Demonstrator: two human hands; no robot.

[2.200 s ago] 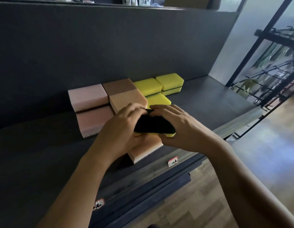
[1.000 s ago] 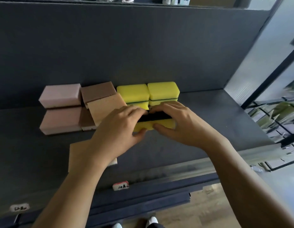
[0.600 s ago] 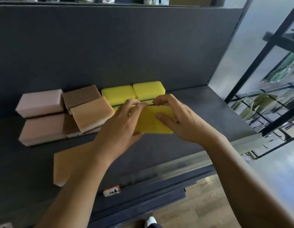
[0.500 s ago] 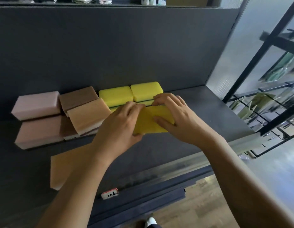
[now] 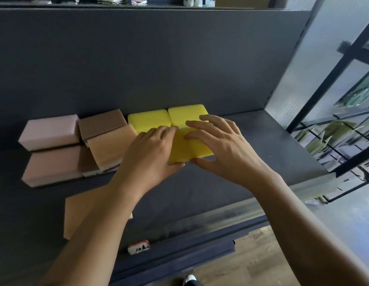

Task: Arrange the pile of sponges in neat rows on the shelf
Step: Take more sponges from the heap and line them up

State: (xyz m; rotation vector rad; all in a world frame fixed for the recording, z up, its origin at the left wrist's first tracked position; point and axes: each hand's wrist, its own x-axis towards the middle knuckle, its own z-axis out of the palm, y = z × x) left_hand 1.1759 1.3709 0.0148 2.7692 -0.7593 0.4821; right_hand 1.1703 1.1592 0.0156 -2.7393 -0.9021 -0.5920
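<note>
My left hand [image 5: 150, 155] and right hand [image 5: 224, 149] pinch a sponge [image 5: 189, 147], thumbs at its front edge, to square it against the yellow pair [image 5: 148, 120] along the shelf's [image 5: 278, 145] back edge.

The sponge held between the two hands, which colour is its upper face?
Yellow. The rectangular foam sponge shows it best in the head view.

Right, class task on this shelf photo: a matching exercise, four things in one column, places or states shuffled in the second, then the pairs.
1. back pink sponge
2. front yellow sponge
3. flat tan sponge
4. price tag

A. on the shelf's front edge
B. gripped by left hand and right hand
C. far left, at the back
D. lying apart, nearer the front

Pairs: 1-C, 2-B, 3-D, 4-A
</note>
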